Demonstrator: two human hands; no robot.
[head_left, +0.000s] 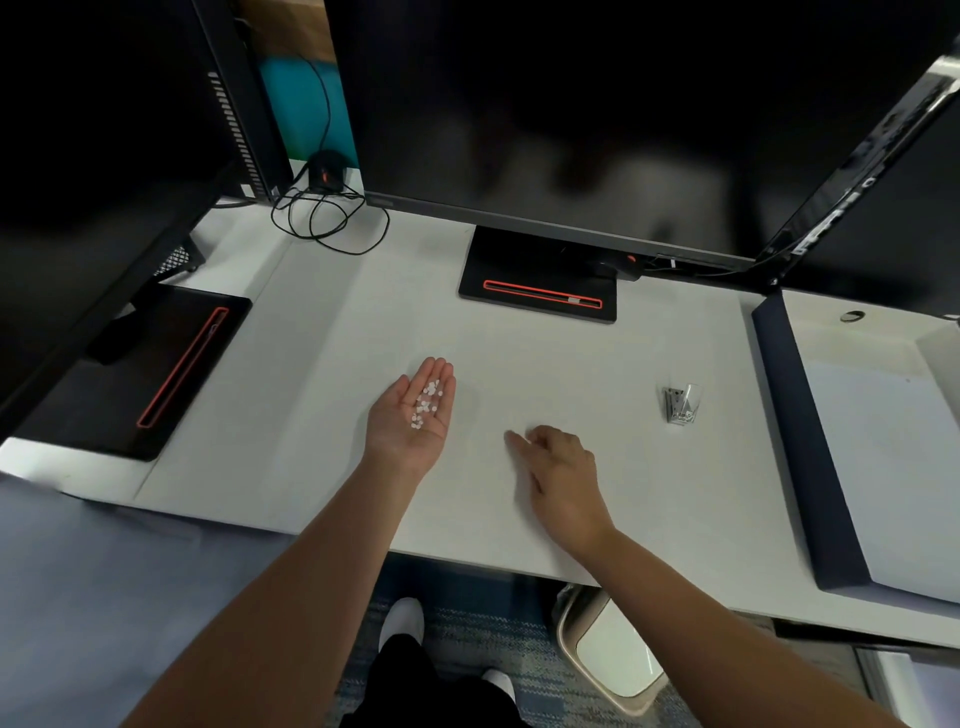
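My left hand (413, 415) lies palm up over the white desk (545, 374), fingers straight and together. Several small white round paper dots (426, 402) rest on its palm and fingers. To its right, my right hand (558, 467) is palm down at the desk surface, with the index finger stretched toward the left and the other fingers loosely curled; nothing shows in it. A small clear and metal hole punch (681, 404) stands on the desk further right, apart from both hands.
A dark monitor stands at the back on a black base (537, 291) with a red slot. A second monitor base (150, 374) is at the left, a dark-edged divider (800, 441) at the right. Cables (327, 218) lie at the back left. A waste bin (613, 649) sits under the desk.
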